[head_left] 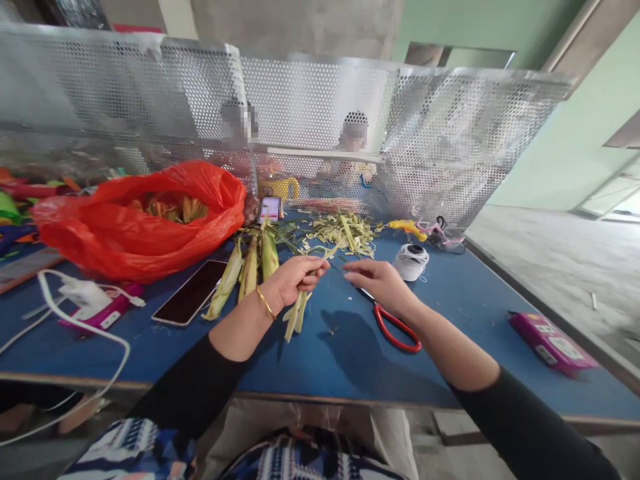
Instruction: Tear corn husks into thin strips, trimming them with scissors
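Observation:
My left hand (295, 277), with a gold bangle at the wrist, is closed around a small bundle of pale green husk strips (296, 315). The strips hang below the fist, and thin ends stick out past the fingertips. Just to the right is my right hand (377, 280), its fingertips drawn together near those ends. Whatever it may pinch is too thin to make out. Beneath the right hand lie red-handled scissors (397, 332), blades partly hidden. Long corn husks (249, 267) rest left of my left hand. Beyond both hands spreads a heap of shredded husk (345, 233).
A red plastic bag (145, 233) holding dried husks stands left, by a dark-screened phone (190, 293) and a white cable (125, 347). A white thread spool (410, 264), yellow tool (409, 229) and glasses (445, 235) lie right. A purple packet (553, 343) sits near the right edge. Perforated metal panels (310, 93) rise behind.

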Available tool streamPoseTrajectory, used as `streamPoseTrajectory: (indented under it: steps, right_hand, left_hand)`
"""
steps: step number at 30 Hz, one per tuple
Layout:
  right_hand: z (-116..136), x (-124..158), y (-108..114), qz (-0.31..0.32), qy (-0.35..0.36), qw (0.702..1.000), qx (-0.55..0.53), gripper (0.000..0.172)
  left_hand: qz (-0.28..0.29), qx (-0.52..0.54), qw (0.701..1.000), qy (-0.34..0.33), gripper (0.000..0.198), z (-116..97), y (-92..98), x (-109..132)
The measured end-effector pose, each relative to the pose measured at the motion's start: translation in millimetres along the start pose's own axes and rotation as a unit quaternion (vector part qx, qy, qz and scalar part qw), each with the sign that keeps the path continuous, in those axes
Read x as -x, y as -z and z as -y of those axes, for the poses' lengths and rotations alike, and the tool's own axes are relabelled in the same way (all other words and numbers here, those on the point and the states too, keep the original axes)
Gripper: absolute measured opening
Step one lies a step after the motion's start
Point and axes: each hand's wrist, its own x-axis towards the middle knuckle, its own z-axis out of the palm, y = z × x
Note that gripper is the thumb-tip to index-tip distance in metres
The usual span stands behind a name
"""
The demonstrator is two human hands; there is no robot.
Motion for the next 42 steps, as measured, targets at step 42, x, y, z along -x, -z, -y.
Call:
streamPoseTrajectory:
  steps: [42]
  right_hand:
    - [-25.3,-39.3,-0.8,-0.080,-0.009,0.956,-0.283,0.019]
  left_hand:
    - [-0.013,0.006,0.998,0.055,0.021,8.0,-1.7,-6.9]
